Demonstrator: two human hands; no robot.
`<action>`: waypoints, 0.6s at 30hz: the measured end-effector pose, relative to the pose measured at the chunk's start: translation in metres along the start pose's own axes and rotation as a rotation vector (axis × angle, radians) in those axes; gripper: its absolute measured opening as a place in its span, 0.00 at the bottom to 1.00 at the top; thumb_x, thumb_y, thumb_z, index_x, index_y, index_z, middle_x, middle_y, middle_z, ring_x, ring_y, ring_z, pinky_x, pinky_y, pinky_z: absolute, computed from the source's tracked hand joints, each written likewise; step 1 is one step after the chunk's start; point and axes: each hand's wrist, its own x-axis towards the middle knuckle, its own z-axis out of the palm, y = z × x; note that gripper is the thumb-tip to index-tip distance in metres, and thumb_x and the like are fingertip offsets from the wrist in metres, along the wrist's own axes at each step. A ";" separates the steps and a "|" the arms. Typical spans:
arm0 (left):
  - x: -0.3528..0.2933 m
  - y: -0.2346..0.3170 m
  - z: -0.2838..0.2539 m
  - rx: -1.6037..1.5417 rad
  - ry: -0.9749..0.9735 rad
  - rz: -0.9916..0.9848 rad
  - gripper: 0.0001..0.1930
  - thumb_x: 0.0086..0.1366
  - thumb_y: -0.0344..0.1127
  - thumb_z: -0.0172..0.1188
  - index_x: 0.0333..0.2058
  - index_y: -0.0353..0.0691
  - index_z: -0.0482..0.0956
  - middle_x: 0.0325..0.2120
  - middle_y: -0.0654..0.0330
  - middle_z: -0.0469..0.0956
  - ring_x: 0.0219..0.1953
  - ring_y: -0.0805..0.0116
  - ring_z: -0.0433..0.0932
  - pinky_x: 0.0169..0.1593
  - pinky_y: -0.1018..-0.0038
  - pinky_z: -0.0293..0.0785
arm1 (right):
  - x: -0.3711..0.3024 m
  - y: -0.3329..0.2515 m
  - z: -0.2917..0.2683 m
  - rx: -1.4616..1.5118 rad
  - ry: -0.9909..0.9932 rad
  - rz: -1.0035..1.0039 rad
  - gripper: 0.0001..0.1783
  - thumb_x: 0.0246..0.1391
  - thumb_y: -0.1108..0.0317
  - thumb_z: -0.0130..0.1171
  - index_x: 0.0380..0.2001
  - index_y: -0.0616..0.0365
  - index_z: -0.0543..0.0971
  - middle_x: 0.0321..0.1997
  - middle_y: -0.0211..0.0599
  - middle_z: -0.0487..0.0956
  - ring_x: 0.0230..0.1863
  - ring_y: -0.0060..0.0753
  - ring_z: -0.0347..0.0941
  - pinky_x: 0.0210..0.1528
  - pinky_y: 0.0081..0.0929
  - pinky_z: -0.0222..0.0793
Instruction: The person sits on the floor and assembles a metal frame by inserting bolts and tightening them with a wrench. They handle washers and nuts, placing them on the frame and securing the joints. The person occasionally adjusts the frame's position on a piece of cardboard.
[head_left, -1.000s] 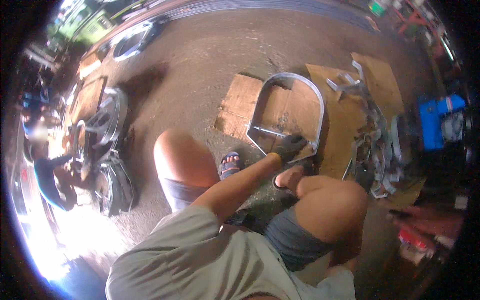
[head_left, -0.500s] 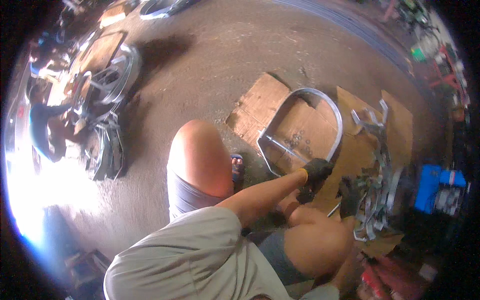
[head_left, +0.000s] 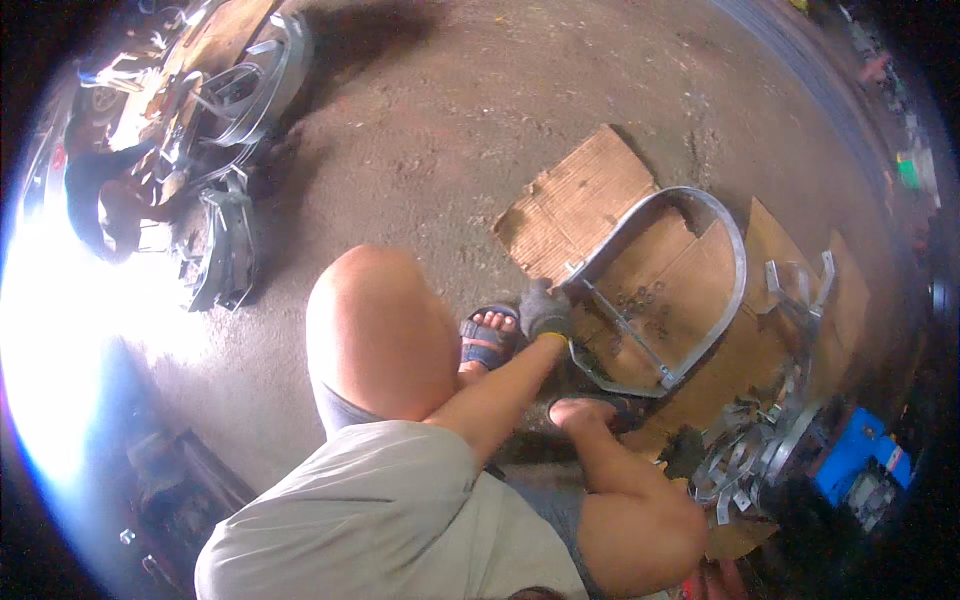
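Note:
A grey D-shaped metal frame rests over cardboard near my feet, a thin rod crossing it from side to side. My left hand, in a grey glove with a yellow cuff, is closed round the frame's left corner, beside the rod's end. A small bracket sits at the rod's other end. Beyond my right knee, my right hand shows only as a dark glove, beside a heap of bent metal strips. Its fingers are too dark to make out.
Small dark rings lie on the cardboard sheet inside the frame. A bent bracket lies at the right, above a blue machine. At the far left a person sits by stacked curved metal parts.
My left hand has moved from the frame's near right side to its left corner. My right hand held a thin rod beside the strips; that rod no longer shows clearly. The view has shifted.

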 end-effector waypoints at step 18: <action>0.062 0.027 0.013 0.139 -0.510 0.493 0.23 0.65 0.51 0.66 0.46 0.38 0.73 0.38 0.54 0.78 0.42 0.66 0.76 0.47 0.68 0.74 | 0.057 -0.002 0.065 0.632 0.372 -0.280 0.09 0.52 0.72 0.67 0.36 0.55 0.77 0.36 0.32 0.78 0.36 0.32 0.77 0.40 0.31 0.76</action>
